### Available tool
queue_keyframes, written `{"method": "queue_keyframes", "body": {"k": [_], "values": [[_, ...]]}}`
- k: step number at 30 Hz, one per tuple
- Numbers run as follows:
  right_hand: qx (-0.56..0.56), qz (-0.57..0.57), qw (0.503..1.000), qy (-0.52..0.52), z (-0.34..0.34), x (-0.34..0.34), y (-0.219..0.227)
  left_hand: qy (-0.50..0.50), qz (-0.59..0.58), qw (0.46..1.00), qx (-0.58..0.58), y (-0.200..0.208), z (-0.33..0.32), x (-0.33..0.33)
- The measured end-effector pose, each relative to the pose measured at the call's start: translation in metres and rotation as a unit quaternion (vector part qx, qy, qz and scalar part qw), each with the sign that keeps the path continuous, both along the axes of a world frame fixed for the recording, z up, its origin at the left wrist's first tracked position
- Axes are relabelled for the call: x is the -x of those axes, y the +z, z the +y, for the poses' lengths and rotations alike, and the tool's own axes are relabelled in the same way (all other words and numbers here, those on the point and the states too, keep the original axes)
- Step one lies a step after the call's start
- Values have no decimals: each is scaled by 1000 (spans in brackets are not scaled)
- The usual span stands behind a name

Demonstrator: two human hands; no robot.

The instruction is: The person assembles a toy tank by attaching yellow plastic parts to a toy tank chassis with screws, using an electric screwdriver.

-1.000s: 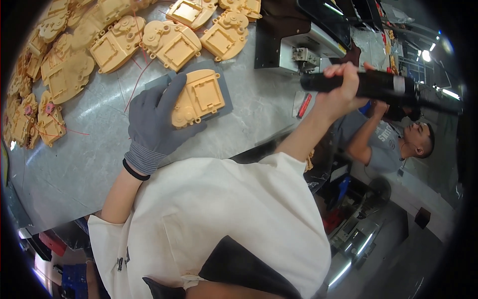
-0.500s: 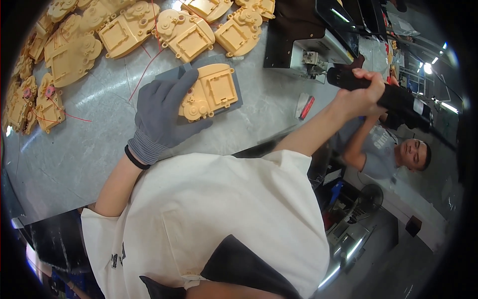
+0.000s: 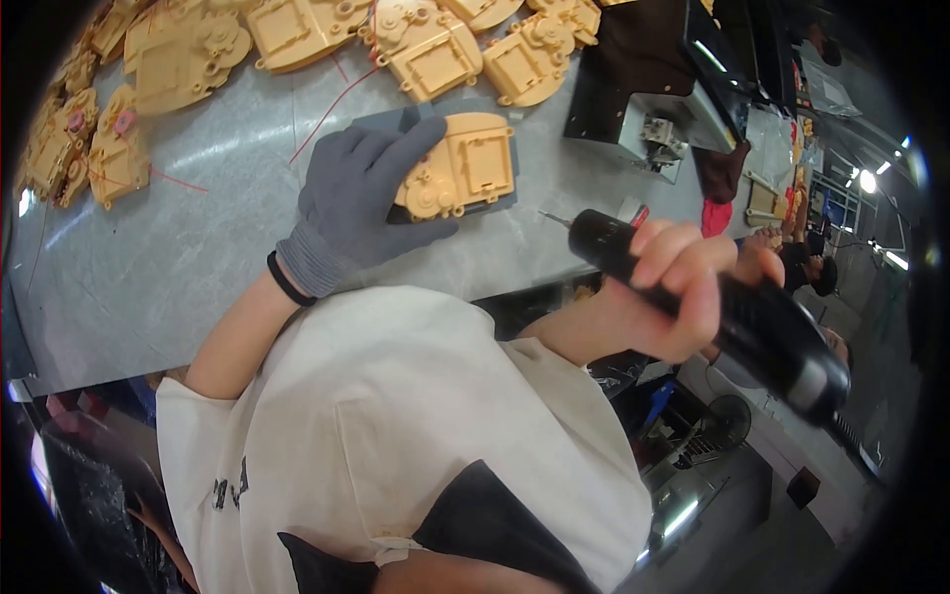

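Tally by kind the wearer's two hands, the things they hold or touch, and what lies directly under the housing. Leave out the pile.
Gloved left hand: 1
Bare right hand: 1
Yellow housing: 1
Black screwdriver-like power tool: 1
Grey block: 1
Total: 5

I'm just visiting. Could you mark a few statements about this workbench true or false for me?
1. The gloved left hand holds a yellow casing. True.
2. The right hand grips a black handheld tool. True.
3. Both hands are gloved. False: the right one is bare.
4. The tool is touching that casing. False: a gap shows between its thin bit and the casing.
5. More yellow casings lie on the grey table. True.
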State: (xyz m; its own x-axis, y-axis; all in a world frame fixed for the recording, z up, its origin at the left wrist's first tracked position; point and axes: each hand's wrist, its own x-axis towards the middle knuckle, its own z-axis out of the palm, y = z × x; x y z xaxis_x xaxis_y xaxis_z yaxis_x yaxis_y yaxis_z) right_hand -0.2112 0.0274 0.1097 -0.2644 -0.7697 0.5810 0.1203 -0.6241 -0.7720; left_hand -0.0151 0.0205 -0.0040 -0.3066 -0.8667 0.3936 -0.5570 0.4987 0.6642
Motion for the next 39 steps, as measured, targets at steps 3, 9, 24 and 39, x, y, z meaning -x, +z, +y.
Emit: {"method": "queue_keyframes", "body": {"k": [3, 9, 24, 39], "values": [[-15, -18, 999, 21, 0, -25, -4, 2, -1, 1000, -1, -3, -3, 1], [-20, 8, 999, 42, -10, -30, -15, 3, -14, 1000, -5, -4, -3, -1], [-69, 131, 989, 25, -18, -46, -22, -5, -13, 999, -36, -8, 2, -3], [-21, -61, 995, -73, -24, 81, 3, -17, 0, 1000, -24, -5, -2, -1]]}}
